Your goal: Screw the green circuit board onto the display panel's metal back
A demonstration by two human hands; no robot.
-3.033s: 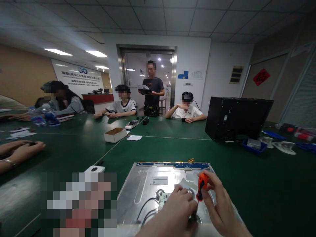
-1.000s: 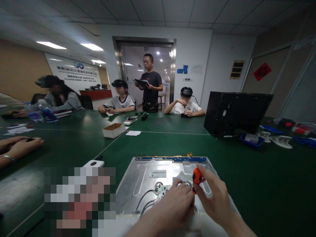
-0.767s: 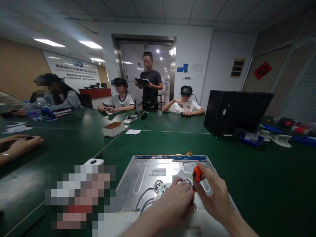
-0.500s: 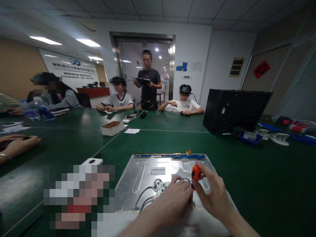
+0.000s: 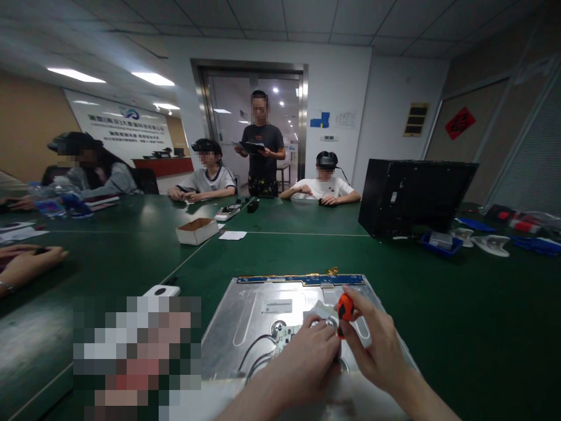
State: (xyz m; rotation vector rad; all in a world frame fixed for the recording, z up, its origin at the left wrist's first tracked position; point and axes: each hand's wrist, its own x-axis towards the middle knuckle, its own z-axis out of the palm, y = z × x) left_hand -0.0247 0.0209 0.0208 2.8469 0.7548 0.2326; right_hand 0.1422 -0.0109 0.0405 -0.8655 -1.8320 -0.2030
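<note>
A flat metal display panel (image 5: 223, 327) lies before me, with a blue circuit strip (image 5: 302, 279) along its far edge. Between the thumb and fingers of my right hand (image 5: 383, 342) is the orange-and-black handle of a screwdriver (image 5: 346, 307), held upright over the panel. My left hand (image 5: 312, 351) rests on the panel just left of the screwdriver. Its fingers curl down towards the tool's lower end, and whatever they grip is hidden. A small pale circuit board (image 5: 287, 334) with black cables (image 5: 250, 354) shows partly from beneath my left hand.
An open cardboard box (image 5: 197, 233) and a white paper (image 5: 233, 235) sit further up the green table (image 5: 460, 316). A black monitor-like casing (image 5: 416, 196) stands at the right, beside a blue tray (image 5: 440, 244). Several people sit or stand around; another person's hands (image 5: 33, 263) are at left.
The view has shifted slightly, so everything appears a little further left. Both hands and the screwdriver keep nearly the same pose over the panel.
</note>
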